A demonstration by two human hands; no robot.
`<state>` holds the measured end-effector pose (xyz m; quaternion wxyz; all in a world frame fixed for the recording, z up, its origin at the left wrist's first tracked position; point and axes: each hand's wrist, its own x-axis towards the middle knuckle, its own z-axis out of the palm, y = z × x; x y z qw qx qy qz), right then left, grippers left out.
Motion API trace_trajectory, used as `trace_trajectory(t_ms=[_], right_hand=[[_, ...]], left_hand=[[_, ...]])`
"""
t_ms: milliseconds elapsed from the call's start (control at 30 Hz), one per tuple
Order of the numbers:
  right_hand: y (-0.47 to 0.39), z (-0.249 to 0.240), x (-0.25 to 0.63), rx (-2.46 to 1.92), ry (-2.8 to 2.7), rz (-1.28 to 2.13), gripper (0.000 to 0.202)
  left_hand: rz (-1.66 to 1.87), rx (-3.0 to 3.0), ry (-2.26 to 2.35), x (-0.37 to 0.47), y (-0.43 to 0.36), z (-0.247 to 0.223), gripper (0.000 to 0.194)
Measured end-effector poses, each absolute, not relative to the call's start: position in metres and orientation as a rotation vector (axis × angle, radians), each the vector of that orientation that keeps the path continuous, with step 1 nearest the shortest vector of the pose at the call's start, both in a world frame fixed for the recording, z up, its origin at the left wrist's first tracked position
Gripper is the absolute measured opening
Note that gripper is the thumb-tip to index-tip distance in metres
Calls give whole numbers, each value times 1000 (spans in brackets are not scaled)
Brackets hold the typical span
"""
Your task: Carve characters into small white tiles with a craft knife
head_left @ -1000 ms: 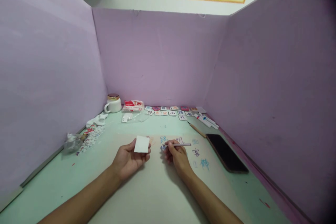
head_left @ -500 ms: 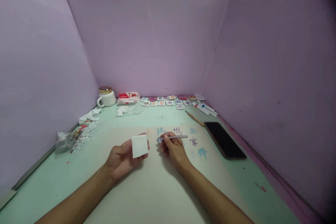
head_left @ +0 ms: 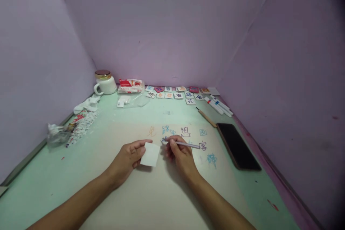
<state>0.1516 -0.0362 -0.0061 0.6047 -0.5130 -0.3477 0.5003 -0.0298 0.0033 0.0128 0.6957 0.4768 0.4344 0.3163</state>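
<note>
My left hand pinches a small blank white square tile by its left edge, thumb on top, just above the table. To its right, my right hand grips a slim greyish-purple pen-like stick, whose visible end points right. The stick's other end is hidden at the fingers. Handwritten Chinese characters in blue, purple and orange mark the pale table surface beyond and beside this hand.
At the back lie several character tiles, a red-and-white packet and a lidded white mug. White markers, a wooden-handled tool and a phone are at right. Scraps lie left; lilac walls surround the table.
My left hand has turned and moved the white tile slightly right, closer to the right hand. The stick's free end has tipped lower. The camera view has tilted down.
</note>
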Motion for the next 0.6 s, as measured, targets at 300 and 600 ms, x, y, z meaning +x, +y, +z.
trace_trajectory(t_ms=[300, 600], right_hand=[[-47, -14, 155, -1255, -883, 1178, 23], [-56, -12, 159, -1331, -908, 1153, 19]], left_hand=[[792, 2165, 890, -58, 18, 9, 38], [618, 2565, 905, -40, 4, 5, 61]])
